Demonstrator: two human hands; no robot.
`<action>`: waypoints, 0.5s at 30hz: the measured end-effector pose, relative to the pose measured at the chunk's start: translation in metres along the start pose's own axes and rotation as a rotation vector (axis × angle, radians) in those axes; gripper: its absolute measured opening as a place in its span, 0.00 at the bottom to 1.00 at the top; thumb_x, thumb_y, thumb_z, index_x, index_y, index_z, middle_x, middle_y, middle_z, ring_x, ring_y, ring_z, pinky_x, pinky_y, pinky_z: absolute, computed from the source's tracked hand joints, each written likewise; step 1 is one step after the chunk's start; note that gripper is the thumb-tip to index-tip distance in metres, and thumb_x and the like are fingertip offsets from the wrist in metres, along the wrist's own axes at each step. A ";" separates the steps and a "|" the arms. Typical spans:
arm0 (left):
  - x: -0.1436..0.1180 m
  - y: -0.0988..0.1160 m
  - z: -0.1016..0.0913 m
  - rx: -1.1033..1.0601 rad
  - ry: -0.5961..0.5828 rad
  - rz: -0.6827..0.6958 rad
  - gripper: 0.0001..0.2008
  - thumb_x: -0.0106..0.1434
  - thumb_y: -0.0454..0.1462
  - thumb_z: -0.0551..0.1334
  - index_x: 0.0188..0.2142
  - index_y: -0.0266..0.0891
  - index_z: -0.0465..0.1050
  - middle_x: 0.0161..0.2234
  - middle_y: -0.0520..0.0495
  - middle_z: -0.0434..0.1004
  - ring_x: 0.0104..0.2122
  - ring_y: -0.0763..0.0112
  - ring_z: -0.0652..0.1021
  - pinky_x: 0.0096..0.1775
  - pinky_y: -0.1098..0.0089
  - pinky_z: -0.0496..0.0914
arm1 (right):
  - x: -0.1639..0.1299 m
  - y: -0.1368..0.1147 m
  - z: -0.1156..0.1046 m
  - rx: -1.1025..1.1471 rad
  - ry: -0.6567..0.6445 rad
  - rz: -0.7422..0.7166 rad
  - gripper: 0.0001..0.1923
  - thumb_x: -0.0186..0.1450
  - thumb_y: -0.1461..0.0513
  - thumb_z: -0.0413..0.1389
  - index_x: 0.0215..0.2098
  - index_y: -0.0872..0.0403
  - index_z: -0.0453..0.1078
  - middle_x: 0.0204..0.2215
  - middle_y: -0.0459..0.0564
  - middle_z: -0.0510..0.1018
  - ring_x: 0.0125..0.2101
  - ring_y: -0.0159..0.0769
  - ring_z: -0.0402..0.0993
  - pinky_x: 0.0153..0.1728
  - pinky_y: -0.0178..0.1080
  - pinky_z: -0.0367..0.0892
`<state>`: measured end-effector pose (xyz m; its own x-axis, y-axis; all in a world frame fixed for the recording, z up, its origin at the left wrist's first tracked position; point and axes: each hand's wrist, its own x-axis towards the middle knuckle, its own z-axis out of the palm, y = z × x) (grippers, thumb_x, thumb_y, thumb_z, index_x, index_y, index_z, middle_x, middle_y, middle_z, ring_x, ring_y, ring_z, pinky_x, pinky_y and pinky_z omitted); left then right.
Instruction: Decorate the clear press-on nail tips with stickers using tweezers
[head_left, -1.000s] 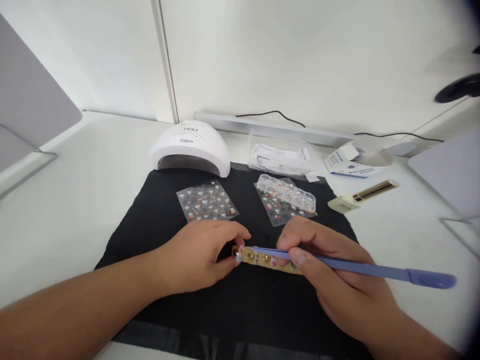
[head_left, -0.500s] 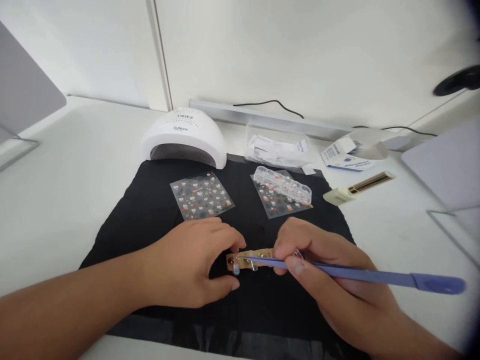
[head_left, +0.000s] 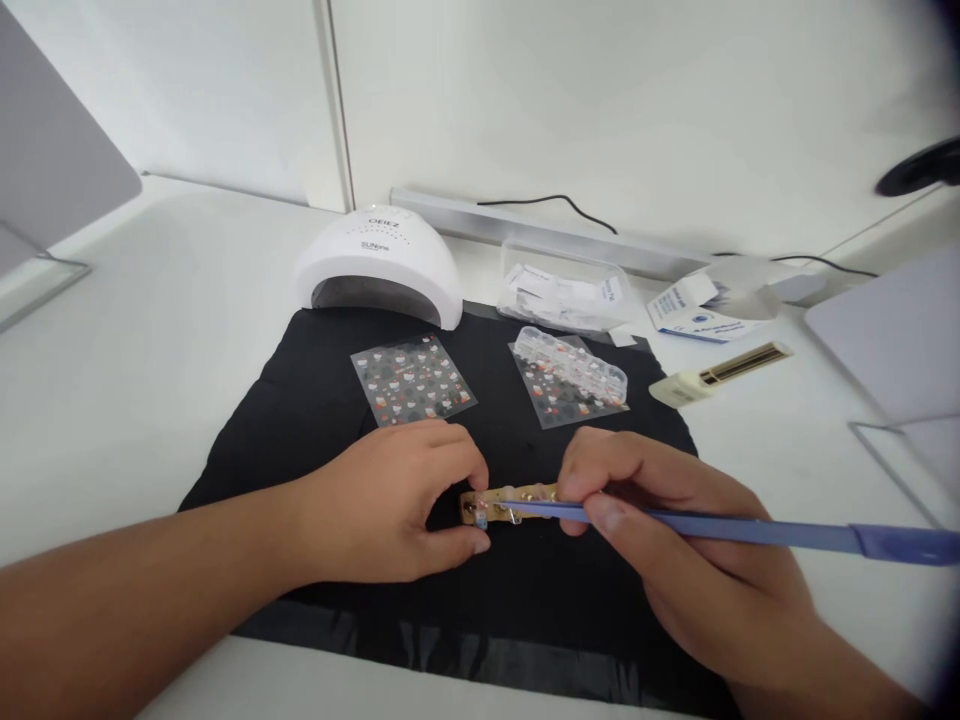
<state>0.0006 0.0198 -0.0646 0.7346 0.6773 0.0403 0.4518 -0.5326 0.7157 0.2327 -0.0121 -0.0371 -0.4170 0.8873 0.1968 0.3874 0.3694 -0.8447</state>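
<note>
The slim purple-blue tool (head_left: 750, 531) is pinched in the right hand (head_left: 675, 545), its tip held over the tan strip (head_left: 493, 496), which is laid near the middle of the black mat (head_left: 525, 610), well inside that surface's edges. The strip's left end is framed by the thumb and fingers of the left hand (head_left: 394, 505), but whether it is gripped cannot be told.

We see a white surface (head_left: 202, 270) running back to a plain white wall (head_left: 615, 100), which a dark upright seam (head_left: 341, 100) divides. Along its foot we notice a pale grey rail (head_left: 540, 229), with a thin black cord (head_left: 570, 203) lying over it. Grey panels (head_left: 60, 150) stand at both sides, thin metal supports (head_left: 52, 293) beneath them. Soft, even light reaches us; we cannot tell its source.
</note>
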 end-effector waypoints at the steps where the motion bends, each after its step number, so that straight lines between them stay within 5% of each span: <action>1: 0.000 0.000 0.000 -0.001 0.000 0.010 0.09 0.60 0.37 0.66 0.39 0.37 0.72 0.38 0.47 0.76 0.37 0.64 0.75 0.39 0.64 0.69 | 0.001 -0.002 -0.002 -0.012 0.001 0.003 0.08 0.70 0.62 0.51 0.34 0.47 0.70 0.23 0.44 0.72 0.24 0.33 0.70 0.21 0.37 0.62; 7: -0.001 -0.001 0.002 0.002 0.043 0.039 0.08 0.59 0.36 0.66 0.38 0.37 0.73 0.37 0.47 0.77 0.36 0.65 0.75 0.37 0.67 0.69 | 0.022 -0.012 -0.008 -0.043 -0.069 -0.012 0.08 0.67 0.65 0.53 0.31 0.47 0.70 0.20 0.43 0.72 0.21 0.32 0.68 0.20 0.36 0.61; 15: 0.001 -0.004 0.004 0.024 0.018 0.056 0.09 0.58 0.37 0.68 0.38 0.36 0.74 0.36 0.48 0.77 0.36 0.66 0.76 0.36 0.67 0.70 | 0.029 0.008 -0.007 0.021 -0.048 0.005 0.07 0.65 0.66 0.54 0.31 0.47 0.71 0.20 0.44 0.74 0.20 0.31 0.68 0.19 0.35 0.62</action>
<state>0.0017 0.0208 -0.0706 0.7498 0.6551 0.0926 0.4222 -0.5815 0.6954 0.2297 0.0189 -0.0347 -0.4542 0.8748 0.1689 0.3728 0.3588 -0.8557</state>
